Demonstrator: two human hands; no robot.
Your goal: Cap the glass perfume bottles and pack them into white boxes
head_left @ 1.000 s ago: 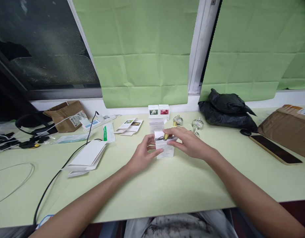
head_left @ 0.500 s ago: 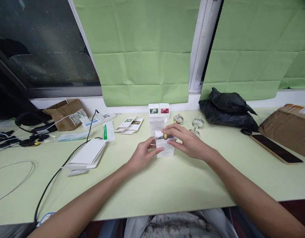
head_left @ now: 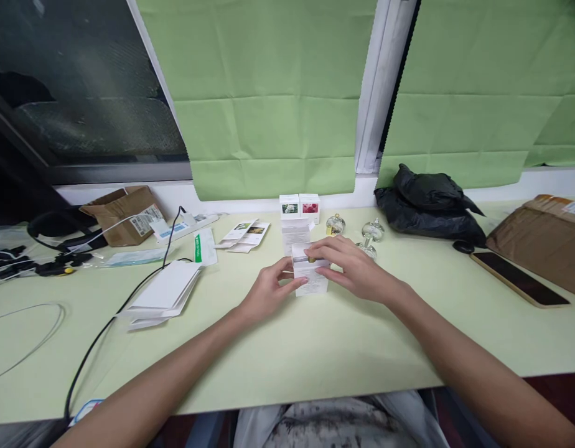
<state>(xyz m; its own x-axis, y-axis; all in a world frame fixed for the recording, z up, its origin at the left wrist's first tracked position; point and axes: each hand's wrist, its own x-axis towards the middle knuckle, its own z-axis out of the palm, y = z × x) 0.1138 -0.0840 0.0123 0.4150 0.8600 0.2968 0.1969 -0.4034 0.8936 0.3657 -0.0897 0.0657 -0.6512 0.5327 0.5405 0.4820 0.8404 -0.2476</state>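
Just back from the middle of the tabletop (head_left: 278,361), a white box (head_left: 312,284) stands upright with its top open. The left hand (head_left: 272,287) is clamped on its left side, thumb across the front. The right hand (head_left: 351,264) covers the top, fingertips at a gold-coloured piece (head_left: 312,259); whether they grip it I cannot tell. Near the back edge stand two flower-printed boxes (head_left: 310,209).

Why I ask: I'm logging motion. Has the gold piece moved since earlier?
Yes, slightly: the gold piece at the right hand sits lower in view, judged against the flower-print boxes.
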